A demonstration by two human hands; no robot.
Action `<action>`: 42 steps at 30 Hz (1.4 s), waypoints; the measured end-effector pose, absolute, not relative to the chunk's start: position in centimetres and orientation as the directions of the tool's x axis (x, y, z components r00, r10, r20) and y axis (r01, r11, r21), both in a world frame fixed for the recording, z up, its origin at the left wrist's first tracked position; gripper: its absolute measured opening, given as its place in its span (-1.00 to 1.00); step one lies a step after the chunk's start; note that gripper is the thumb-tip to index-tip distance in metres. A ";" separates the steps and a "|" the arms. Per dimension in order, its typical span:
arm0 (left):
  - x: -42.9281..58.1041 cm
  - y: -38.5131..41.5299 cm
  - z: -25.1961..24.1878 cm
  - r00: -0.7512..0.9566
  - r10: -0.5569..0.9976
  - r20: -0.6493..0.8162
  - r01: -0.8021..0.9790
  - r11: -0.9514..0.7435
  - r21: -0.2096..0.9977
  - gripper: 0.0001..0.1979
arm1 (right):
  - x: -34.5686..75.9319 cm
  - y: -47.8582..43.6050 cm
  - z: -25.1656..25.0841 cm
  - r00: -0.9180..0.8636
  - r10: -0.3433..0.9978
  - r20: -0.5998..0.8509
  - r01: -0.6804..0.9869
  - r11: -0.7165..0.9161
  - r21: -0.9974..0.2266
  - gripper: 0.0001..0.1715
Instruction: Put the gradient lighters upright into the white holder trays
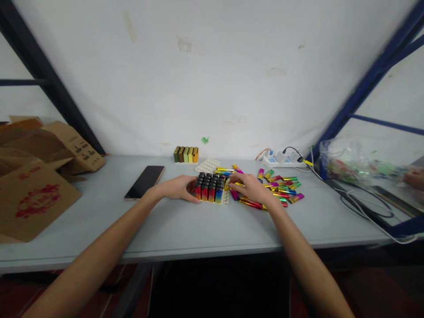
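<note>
A block of lighters [208,187] with black tops and red, orange and blue bodies stands upright in rows in a white tray [225,198] with holes. My left hand [180,187] grips the left side of this block, thumb at the front and fingertips behind it. At the tray's right side, my right hand [250,185] has its fingers bent around a yellow lighter [226,183], which is partly hidden. Shiny multicoloured lighters [281,190] lie loose in a pile beside and beyond my right hand.
Against the wall stands another block of green-to-orange lighters [186,154], near an empty holed tray [208,165]. A phone [145,182] lies left. Cardboard boxes [39,194] fill the far left. A power strip [283,159] with cables sits back right; another person's hand [414,177] shows at far right.
</note>
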State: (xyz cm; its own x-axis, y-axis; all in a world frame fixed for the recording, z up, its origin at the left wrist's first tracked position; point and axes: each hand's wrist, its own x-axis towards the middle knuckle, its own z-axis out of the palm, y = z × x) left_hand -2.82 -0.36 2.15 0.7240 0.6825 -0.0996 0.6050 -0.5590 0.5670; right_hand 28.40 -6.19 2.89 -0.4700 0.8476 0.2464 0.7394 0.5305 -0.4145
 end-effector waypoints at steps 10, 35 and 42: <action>-2.8 -0.4 2.2 0.718 0.690 -0.093 0.612 -0.562 0.556 -0.30 | 27.4 -6.6 2.2 -0.354 0.929 0.105 0.889 0.369 -0.270 -0.67; -2.9 -0.4 2.1 0.704 0.704 -0.098 0.637 -0.564 0.526 -0.30 | 29.9 -5.0 2.7 0.006 0.867 0.499 0.531 0.420 -0.736 -0.50; -2.9 -0.5 2.2 0.705 0.702 -0.103 0.636 -0.560 0.531 -0.29 | 29.8 -5.9 4.0 -0.084 0.903 0.422 0.303 0.427 -0.852 -0.55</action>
